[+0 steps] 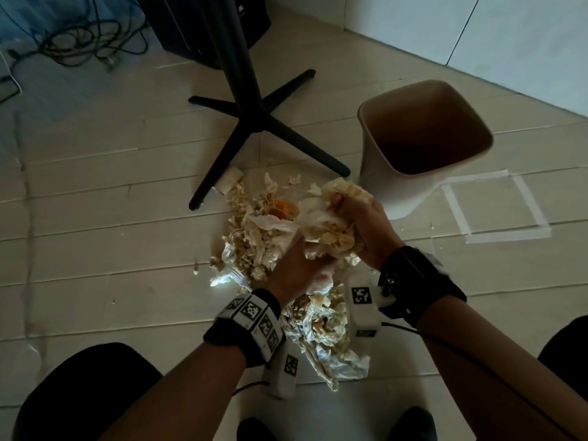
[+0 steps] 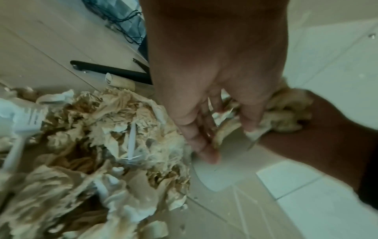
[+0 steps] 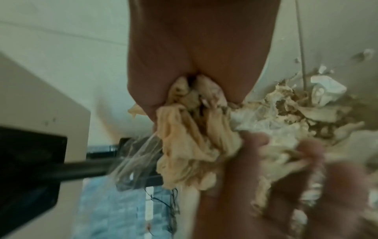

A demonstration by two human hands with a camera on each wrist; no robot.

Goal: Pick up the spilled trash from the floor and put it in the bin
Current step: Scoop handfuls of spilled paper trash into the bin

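Observation:
A heap of crumpled tan and white paper trash (image 1: 254, 243) lies spilled on the tiled floor, with a white plastic utensil (image 2: 132, 142) and an orange scrap (image 1: 282, 207) in it. Both hands hold one clump of paper (image 1: 331, 227) lifted off the heap's right side. My right hand (image 1: 350, 214) grips it from the right, its fingers closed round the tan wad (image 3: 188, 137). My left hand (image 1: 313, 265) pinches the clump's near side between thumb and fingers (image 2: 204, 145). The beige bin (image 1: 375, 122) stands upright and open just beyond the right hand.
A black stand with splayed legs (image 1: 254, 122) rises just beyond the heap, a cardboard tube (image 1: 229, 179) against one leg. Cables (image 1: 79, 43) and a black box (image 1: 203, 23) lie far left. A tape square (image 1: 496, 208) marks the floor right of the bin. My knees (image 1: 86, 393) frame the near edge.

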